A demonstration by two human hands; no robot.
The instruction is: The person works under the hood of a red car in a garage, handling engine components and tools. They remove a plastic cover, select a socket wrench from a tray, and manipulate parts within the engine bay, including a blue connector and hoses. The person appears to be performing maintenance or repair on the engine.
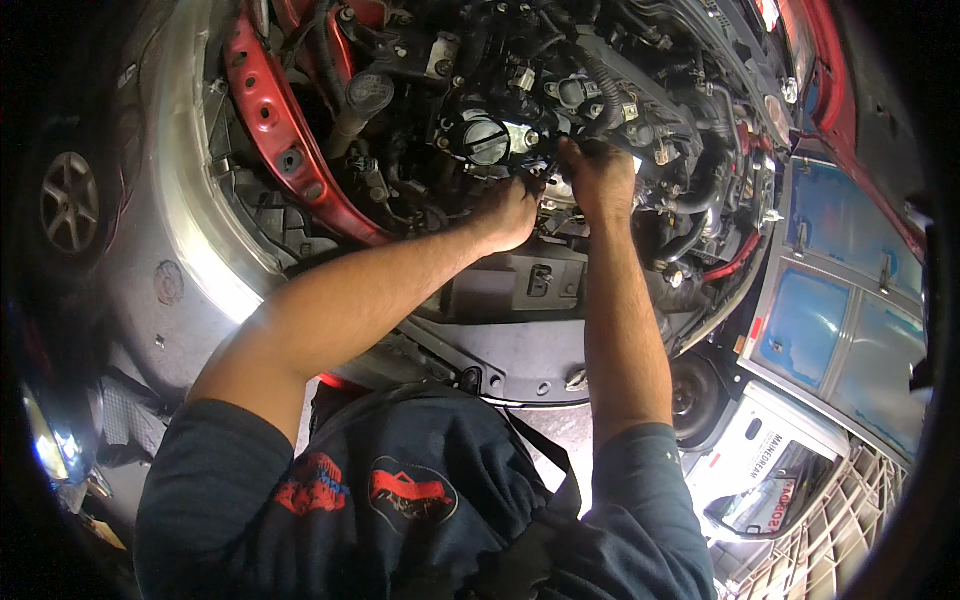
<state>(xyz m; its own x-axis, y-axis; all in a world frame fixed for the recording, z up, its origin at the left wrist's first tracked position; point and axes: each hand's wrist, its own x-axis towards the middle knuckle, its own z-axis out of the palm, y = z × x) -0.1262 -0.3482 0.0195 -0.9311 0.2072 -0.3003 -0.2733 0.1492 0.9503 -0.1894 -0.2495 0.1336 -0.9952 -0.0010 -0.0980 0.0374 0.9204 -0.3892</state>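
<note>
I could not tell whether the partly hidden left hand (510, 212) or right hand (603, 183) gripped anything; the engine (548, 100) appeared mostly black.

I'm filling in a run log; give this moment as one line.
left hand: at engine, grip hidden | right hand: beside left hand, grip hidden | nearby: round grey cap beyond left hand, red body panel leftward

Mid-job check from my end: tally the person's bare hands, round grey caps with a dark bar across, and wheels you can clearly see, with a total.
Bare hands: 2 (left hand, right hand)
Barred grey cap: 1
Wheels: 2 (silver spoked wheel, dark wheel)
Total: 5
</note>
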